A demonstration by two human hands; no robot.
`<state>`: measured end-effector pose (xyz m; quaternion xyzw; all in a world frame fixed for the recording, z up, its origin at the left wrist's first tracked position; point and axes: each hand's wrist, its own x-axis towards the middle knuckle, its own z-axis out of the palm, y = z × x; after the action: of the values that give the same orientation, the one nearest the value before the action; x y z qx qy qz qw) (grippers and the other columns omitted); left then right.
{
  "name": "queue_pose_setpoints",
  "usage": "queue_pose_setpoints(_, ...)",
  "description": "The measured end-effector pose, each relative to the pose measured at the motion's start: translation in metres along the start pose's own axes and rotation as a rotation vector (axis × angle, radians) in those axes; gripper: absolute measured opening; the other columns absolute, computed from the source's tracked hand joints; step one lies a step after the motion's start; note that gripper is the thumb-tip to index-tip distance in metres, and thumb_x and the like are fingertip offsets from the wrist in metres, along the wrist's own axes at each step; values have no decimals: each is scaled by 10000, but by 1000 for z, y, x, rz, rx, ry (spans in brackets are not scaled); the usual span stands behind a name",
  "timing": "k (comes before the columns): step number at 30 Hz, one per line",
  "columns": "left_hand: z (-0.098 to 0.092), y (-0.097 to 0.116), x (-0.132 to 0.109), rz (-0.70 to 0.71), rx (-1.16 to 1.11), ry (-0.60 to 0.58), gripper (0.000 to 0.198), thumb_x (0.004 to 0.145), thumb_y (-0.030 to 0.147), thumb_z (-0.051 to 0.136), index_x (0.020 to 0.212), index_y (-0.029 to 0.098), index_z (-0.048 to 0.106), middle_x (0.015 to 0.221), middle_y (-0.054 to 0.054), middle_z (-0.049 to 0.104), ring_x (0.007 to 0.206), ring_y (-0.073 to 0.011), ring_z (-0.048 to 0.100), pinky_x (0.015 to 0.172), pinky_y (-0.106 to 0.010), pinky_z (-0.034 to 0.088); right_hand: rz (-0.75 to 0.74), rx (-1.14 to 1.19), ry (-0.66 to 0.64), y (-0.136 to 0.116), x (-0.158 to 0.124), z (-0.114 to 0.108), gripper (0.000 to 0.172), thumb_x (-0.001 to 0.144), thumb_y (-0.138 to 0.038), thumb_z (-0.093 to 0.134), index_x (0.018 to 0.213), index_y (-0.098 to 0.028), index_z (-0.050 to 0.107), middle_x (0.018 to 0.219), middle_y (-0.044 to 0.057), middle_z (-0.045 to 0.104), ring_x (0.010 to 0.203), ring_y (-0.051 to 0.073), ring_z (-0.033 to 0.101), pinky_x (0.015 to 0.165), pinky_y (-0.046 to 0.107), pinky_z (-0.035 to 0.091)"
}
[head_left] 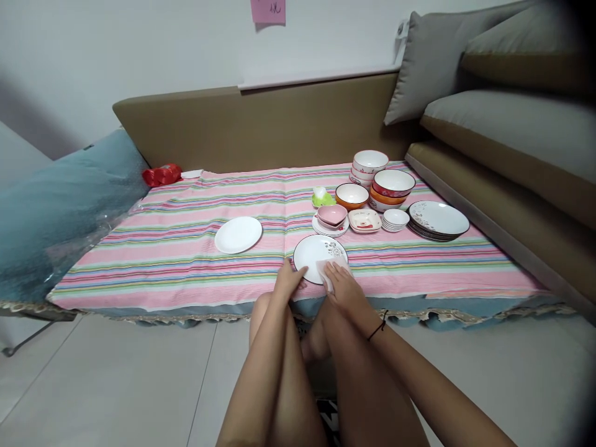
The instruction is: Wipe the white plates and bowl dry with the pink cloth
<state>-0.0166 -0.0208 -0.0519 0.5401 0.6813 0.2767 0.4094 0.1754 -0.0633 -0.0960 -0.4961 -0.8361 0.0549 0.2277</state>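
**Both hands on a rimmed plate at the near edge of the striped cloth**

The left hand (289,277) gripped the near-left rim of a white plate with a dark edge and a floral motif (316,248), fingers curled onto it. The right hand (343,287) lay flat, fingers extended, pressing a pale cloth (326,270) against the plate's near-right part — not closed around anything. A black band circled the right wrist. The plate sat on the pink striped tablecloth (186,261), close to its front edge. To the left, well apart, lay a plain white plate (238,234). Just behind stood a pink bowl (332,215) on stacked saucers; farther right, a stack of floral plates (438,220).
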Motion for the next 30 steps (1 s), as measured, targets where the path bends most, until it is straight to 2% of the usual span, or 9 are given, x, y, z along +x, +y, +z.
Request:
queue_pose_setpoints(3, 3, -2, -4, 35, -61, -48, 533, 790, 195, 666, 1287, 150, 477, 808, -60, 723, 648, -200, 690, 698, -342, 555, -32, 14, 18, -6, -3, 1, 602, 887, -188, 439, 1473, -45, 429, 1532, 191, 416, 1457, 320, 328, 1165, 552, 342)
queue_pose_setpoints(6, 1, 3, -3, 35, -85, 66, 574, 822, 174, 617, 1361, 140, 422, 740, -31, 708, 629, -199, 689, 710, -339, 554, -145, 73, 1, -5, -8, -1, 616, 893, -173, 418, 1505, -118, 397, 1549, 123, 413, 1456, 257, 341, 1182, 502, 340)
queue_pose_setpoints(10, 3, 12, 0, 36, 12, 202, 480, 879, 199, 546, 1342, 122, 447, 673, -28, 691, 707, -226, 711, 802, -360, 534, -18, 30, 20, 2, -8, -2, 620, 855, -159, 431, 1469, -74, 445, 1499, 175, 469, 1417, 299, 403, 1155, 536, 358)
queue_pose_setpoints(12, 6, 13, -1, 31, 39, 151, 437, 855, 210, 582, 1277, 135, 497, 747, -58, 717, 712, -233, 708, 794, -366, 533, 38, 11, 42, 0, -5, -1, 608, 862, -170, 434, 1457, -47, 456, 1495, 196, 466, 1422, 326, 390, 1152, 563, 346)
queue_pose_setpoints(15, 9, 11, -1, 17, 16, 21, 416, 821, 163, 584, 1230, 153, 508, 833, -70, 732, 643, -212, 685, 711, -347, 538, -30, 62, 47, -5, -3, -2, 568, 905, -182, 414, 1463, -84, 457, 1510, 149, 462, 1438, 292, 370, 1172, 533, 334)
queue_pose_setpoints(18, 8, 12, 3, 40, 79, 147, 402, 839, 168, 566, 1235, 159, 503, 914, -81, 727, 800, -228, 706, 787, -347, 529, -124, 112, 10, 0, -4, -8, 560, 915, -163, 404, 1473, -136, 451, 1516, 114, 464, 1433, 244, 385, 1174, 493, 349)
queue_pose_setpoints(21, 8, 16, 3, 40, 147, 266, 392, 893, 240, 540, 1271, 148, 490, 998, -117, 720, 974, -261, 691, 873, -371, 502, -60, 58, -13, 9, -2, -10, 571, 885, -150, 424, 1448, -74, 474, 1498, 175, 469, 1422, 290, 398, 1153, 529, 364)
queue_pose_setpoints(25, 9, 16, -2, 68, 161, 161, 381, 840, 223, 605, 1205, 137, 544, 1131, -170, 699, 1056, -292, 669, 875, -370, 498, 27, 17, 6, 2, 3, -5, 540, 916, -205, 430, 1424, -32, 489, 1493, 199, 466, 1422, 342, 385, 1142, 566, 358)
queue_pose_setpoints(30, 1, 13, -3, 41, 165, 209, 481, 831, 191, 611, 1298, 153, 503, 1083, -131, 721, 1040, -273, 676, 880, -350, 491, -157, 127, -41, -1, 2, -8, 510, 944, -192, 413, 1444, -119, 482, 1506, 123, 476, 1417, 252, 409, 1172, 493, 354)
